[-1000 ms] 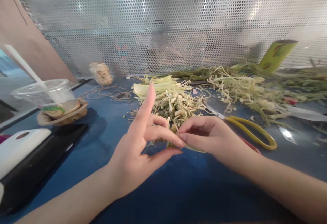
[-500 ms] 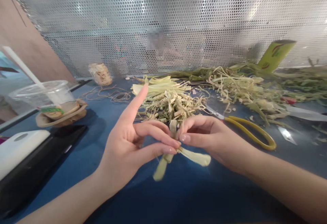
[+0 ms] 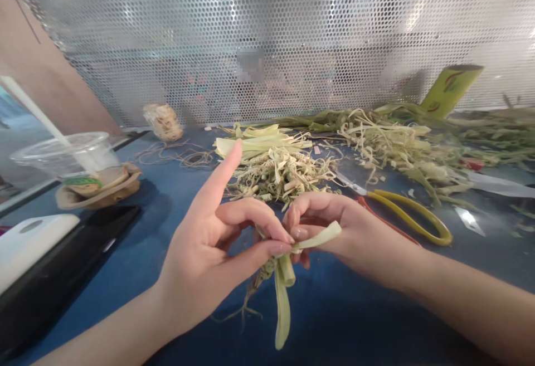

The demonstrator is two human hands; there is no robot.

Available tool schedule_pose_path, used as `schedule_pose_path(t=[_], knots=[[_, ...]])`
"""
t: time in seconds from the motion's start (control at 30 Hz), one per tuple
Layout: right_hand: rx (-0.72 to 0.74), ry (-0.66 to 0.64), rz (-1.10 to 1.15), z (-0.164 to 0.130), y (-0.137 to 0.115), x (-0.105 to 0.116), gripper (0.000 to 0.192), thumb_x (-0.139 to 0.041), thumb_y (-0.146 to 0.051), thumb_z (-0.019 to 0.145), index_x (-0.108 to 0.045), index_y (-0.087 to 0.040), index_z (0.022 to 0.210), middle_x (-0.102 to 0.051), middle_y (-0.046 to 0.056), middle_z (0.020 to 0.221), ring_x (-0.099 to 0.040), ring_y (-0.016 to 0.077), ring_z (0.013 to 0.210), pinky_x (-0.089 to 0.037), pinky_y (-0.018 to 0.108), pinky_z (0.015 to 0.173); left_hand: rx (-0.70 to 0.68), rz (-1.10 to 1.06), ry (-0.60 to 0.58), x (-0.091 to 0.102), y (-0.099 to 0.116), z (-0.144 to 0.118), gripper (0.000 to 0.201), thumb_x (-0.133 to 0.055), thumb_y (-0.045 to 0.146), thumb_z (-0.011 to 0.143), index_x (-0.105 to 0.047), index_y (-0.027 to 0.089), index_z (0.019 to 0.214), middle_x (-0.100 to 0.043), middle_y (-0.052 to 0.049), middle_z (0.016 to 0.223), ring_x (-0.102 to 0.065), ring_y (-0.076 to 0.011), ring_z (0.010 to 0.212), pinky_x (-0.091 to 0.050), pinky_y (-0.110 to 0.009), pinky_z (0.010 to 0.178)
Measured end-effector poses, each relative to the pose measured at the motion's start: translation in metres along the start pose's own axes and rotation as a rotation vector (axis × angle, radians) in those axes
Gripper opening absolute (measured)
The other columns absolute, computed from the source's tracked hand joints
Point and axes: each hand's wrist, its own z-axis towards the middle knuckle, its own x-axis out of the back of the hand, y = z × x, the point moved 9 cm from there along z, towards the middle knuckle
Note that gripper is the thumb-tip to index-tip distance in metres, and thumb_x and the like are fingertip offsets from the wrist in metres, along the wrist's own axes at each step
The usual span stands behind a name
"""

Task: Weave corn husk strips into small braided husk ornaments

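Observation:
My left hand pinches a small bundle of pale green plant strips between thumb and bent fingers, its index finger pointing up. Close against it, my right hand has thumb and fingertips closed on the same bundle. One flat strip hangs down toward me, and a shorter end points right across the right thumb. A knobbly, stringy part of the bundle shows below the left thumb; the middle is hidden by my fingers. Just beyond my hands lies a heap of small knotted plant pieces, with flat pale leaf strips behind it.
Yellow-handled scissors lie beside my right forearm, near a loose blade. Plant scraps and a yellow-green tube are at right. A twine roll, clear plastic cup and black flat case stand left.
The bundle has turned in my fingers: the hanging strip has swung down and right, and the right-hand end now points upward. Its stringy part has come into view below the left thumb.

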Motion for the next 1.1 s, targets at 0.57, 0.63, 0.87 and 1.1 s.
schedule_pose_path(t=[0.57, 0.63, 0.87, 1.1], knots=[[0.003, 0.040, -0.012, 0.002, 0.001, 0.004, 0.012, -0.069, -0.018, 0.070, -0.058, -0.014, 0.069, -0.058, -0.005, 0.059, -0.055, 0.0051, 0.053, -0.046, 0.016, 0.053, -0.014, 0.047, 0.025, 0.002, -0.002, 0.001, 0.099, -0.070, 0.012, 0.070, -0.004, 0.030, 0.142, -0.067, 0.005, 0.064, -0.056, -0.0162, 0.075, -0.046, -0.032, 0.069], [0.028, 0.073, -0.010, 0.001, -0.002, 0.008, 0.011, -0.070, -0.018, 0.070, -0.059, -0.015, 0.069, -0.056, -0.005, 0.059, -0.052, 0.0038, 0.052, -0.043, 0.015, 0.053, -0.007, 0.043, 0.076, 0.008, -0.002, 0.001, 0.096, -0.071, 0.012, 0.069, -0.010, 0.030, 0.141, -0.067, 0.005, 0.063, -0.057, -0.0163, 0.078, -0.046, -0.033, 0.074], [0.148, -0.004, 0.077, 0.000, -0.010, 0.005, 0.010, -0.066, -0.008, 0.072, -0.065, -0.017, 0.068, -0.061, -0.004, 0.067, -0.055, 0.0039, 0.063, -0.045, 0.014, 0.062, 0.274, -0.240, 0.047, 0.004, -0.025, 0.002, 0.091, -0.073, 0.014, 0.066, -0.021, 0.024, 0.139, -0.066, 0.007, 0.058, -0.061, -0.0149, 0.076, -0.048, -0.029, 0.075], [0.261, -0.259, 0.088, -0.005, -0.021, -0.013, 0.007, -0.067, -0.007, 0.071, -0.067, -0.014, 0.069, -0.059, -0.002, 0.068, -0.057, 0.0059, 0.065, -0.048, 0.016, 0.063, 0.361, -0.274, -0.163, -0.011, -0.026, -0.005, 0.066, -0.075, 0.011, 0.063, -0.046, 0.027, 0.120, -0.065, 0.009, 0.055, -0.060, -0.0096, 0.066, -0.045, -0.017, 0.060]])
